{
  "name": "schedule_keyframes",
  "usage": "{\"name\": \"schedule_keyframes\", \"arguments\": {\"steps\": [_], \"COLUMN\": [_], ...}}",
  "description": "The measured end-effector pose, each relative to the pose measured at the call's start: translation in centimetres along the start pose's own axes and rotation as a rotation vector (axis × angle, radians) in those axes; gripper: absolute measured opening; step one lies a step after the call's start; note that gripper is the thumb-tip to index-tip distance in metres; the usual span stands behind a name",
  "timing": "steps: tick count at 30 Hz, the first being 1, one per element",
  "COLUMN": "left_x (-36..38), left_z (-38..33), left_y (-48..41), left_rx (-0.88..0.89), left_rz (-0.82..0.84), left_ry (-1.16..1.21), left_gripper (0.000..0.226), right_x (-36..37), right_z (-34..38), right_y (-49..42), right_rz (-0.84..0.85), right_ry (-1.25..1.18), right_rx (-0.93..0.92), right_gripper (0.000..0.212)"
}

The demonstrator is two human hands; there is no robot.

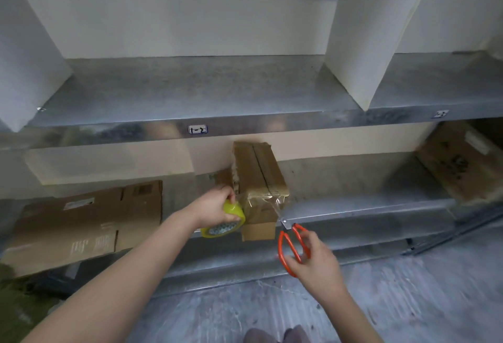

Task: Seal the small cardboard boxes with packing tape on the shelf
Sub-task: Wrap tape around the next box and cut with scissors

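On the far left of the lower shelf (pixel 367 206) lies a flattened carton (pixel 84 222) with a white sticker and blocks of print, all too blurred to read. Above it, on the front lip of the upper shelf (pixel 190 92), a small white tag (pixel 198 129) carries the handwritten "1-2".

Below that tag the left hand (pixel 215 206) curls its fingers and thumb round a yellow-green tape roll (pixel 226 220), holding it just beside the left side of the small cardboard box (pixel 258 176). The pattern on the roll's core shows, but none of it can be read as words. The box sits on the lower shelf with its long side running front to back, its top flaps meeting in a dark seam, and its near end hanging over the shelf's front edge. A clear strip of tape (pixel 275 201) wraps the near top of the box and stretches off its right corner, wrinkled and shiny.

Right of the box, the scissors (pixel 292 244) point up at the loose end of that strip, orange handles spread apart, the metal tip at the shelf edge. The right hand (pixel 318 263) grips the handles; its fingers are motion-blurred.

Farther right, a second tag (pixel 441 114) on the upper shelf's lip is illegible, and a tilted brown carton (pixel 460 162) bears dark printing and a pale sticker that cannot be read.
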State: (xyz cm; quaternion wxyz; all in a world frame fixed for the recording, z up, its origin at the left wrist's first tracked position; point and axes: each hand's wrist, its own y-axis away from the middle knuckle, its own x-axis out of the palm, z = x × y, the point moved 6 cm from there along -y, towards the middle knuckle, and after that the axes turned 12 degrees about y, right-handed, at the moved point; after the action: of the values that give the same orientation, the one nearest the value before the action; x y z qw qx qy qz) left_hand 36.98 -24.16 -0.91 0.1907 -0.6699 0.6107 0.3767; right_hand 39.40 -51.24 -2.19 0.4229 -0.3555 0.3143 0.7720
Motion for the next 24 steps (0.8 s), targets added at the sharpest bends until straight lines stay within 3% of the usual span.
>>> {"name": "schedule_keyframes", "arguments": {"steps": [4, 8, 11, 22, 24], "left_x": [-0.1, -0.5, -0.8, -1.5, -1.4], "left_z": [0.0, 0.1, 0.1, 0.6, 0.5], "left_y": [0.2, 0.3, 0.2, -0.5, -0.5], "left_rx": [0.012, 0.028, 0.041, 0.045, 0.044], "left_rz": [0.04, 0.07, 0.08, 0.079, 0.088], "left_ry": [-0.012, -0.026, -0.038, -0.061, -0.057], "left_gripper": [0.048, 0.047, 0.046, 0.059, 0.058], "right_x": [4.7, 6.9, 7.9, 10.4, 10.5], "right_z": [2.2, 3.3, 3.7, 1.6, 1.6], "right_y": [1.9, 2.3, 1.9, 0.7, 0.4], "right_rz": [0.333, 0.49, 0.487, 0.525, 0.512], "right_ry": [-0.36, -0.492, -0.535, -0.486, -0.501], "right_rx": [0.162, 0.237, 0.255, 0.309, 0.296], "right_gripper": [0.048, 0.036, 0.053, 0.075, 0.067]}}
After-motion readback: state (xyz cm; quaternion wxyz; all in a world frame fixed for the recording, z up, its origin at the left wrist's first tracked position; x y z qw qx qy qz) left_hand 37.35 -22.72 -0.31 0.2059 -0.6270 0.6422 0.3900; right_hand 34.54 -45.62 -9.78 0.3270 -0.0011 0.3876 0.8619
